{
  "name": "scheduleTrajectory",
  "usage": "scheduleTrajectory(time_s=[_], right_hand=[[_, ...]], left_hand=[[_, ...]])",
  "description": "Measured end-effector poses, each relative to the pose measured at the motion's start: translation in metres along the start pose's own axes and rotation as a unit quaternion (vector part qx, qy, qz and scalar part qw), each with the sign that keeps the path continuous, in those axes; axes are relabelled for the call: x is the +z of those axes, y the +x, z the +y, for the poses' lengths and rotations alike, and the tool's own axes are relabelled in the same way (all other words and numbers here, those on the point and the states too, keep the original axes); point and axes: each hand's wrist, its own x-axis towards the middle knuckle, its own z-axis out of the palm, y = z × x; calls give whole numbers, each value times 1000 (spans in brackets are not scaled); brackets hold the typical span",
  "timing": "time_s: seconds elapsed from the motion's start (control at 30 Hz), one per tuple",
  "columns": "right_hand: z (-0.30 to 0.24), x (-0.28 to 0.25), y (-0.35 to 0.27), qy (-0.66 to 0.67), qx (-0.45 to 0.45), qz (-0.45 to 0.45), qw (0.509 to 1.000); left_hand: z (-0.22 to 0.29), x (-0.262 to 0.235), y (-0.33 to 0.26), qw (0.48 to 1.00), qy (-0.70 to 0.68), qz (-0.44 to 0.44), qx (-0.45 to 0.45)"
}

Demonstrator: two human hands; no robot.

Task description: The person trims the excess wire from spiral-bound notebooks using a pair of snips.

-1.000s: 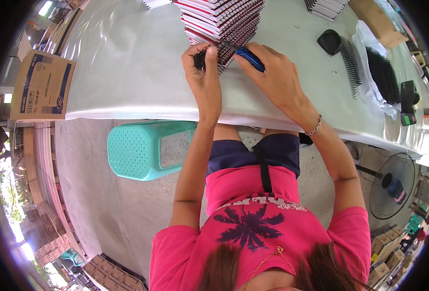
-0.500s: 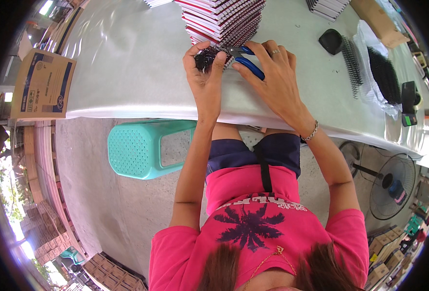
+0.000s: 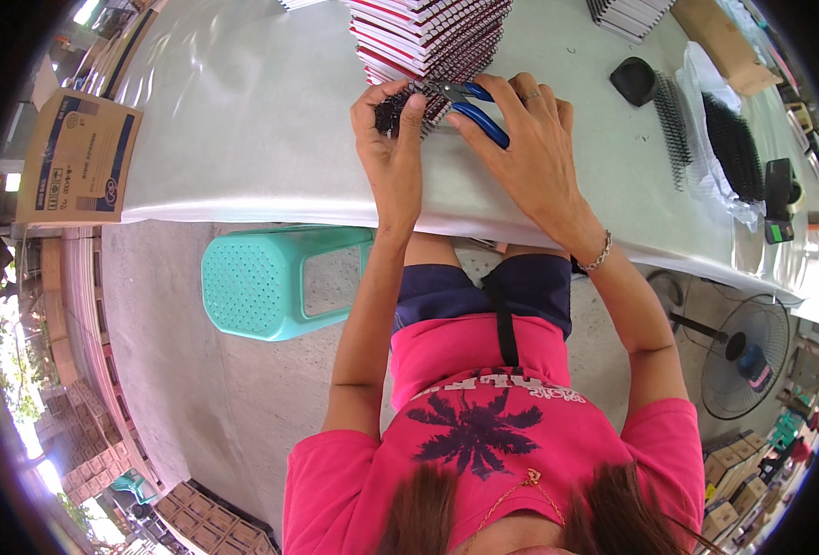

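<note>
My right hand [image 3: 529, 139] grips a pair of wire cutters with blue handles [image 3: 481, 126], thumb on one handle and fingers over the other. The metal jaws point left, at the near end of a tall stack of spiral-bound notebooks [image 3: 428, 37] with white pages and red edges. Between the thumb and fingers of my left hand [image 3: 389, 139] is a dark, glossy, coil-edged thing [image 3: 389, 113], close against that stack. My fingers hide most of it, so whether it is a notebook cannot be told. The jaw tips lie near my left thumb tip.
The pale table [image 3: 243, 120] holds a black object [image 3: 633, 81], black wire coils [image 3: 731, 139] on clear plastic and more notebooks [image 3: 627, 14] at the far right. A cardboard box [image 3: 81, 157] stands left. Below are a green stool [image 3: 252, 287] and a fan [image 3: 747, 356].
Both hands stay nearly in place. The cutters have shifted very slightly to the right, and the whole view has drifted a little.
</note>
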Motion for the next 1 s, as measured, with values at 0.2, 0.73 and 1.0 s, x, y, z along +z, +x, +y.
scheduleTrajectory(time_s=[0.2, 0.73, 1.0], right_hand=[[-2, -1, -1, -5, 7, -26, 1000], [3, 2, -9, 54, 26, -21, 998], [3, 14, -11, 20, 1, -11, 1000]], left_hand=[[2, 1, 0, 1000, -6, -4, 6], [3, -1, 0, 995, -97, 25, -26], [10, 0, -3, 999, -37, -21, -28]])
